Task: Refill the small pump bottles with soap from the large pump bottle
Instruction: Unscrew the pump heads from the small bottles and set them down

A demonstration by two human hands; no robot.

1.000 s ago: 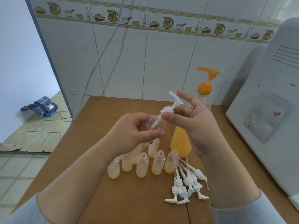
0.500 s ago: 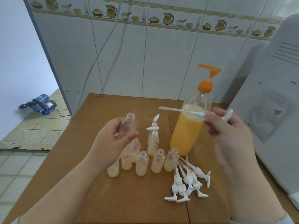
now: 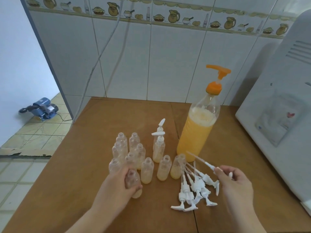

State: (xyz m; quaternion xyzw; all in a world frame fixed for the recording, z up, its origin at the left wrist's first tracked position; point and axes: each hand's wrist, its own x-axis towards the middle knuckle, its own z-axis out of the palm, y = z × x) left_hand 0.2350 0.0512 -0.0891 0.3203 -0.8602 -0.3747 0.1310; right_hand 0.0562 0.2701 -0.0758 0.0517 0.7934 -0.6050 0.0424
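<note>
No readable label shows as the left hand (image 3: 116, 187) grips an upright open small bottle (image 3: 133, 184) near the bench's (image 3: 84, 165) front edge while the right hand (image 3: 235, 184) pinches a white pump head (image 3: 210, 166), its tube slanting toward the large orange-pump soap bottle (image 3: 196, 132).

Both forearms reach forward, bare. The left hand (image 3: 117, 184) curls its fingers and thumb around a small object, resting low. The right hand (image 3: 234, 184) hovers slightly raised, thumb and fingertips pinching a thin white piece.
</note>
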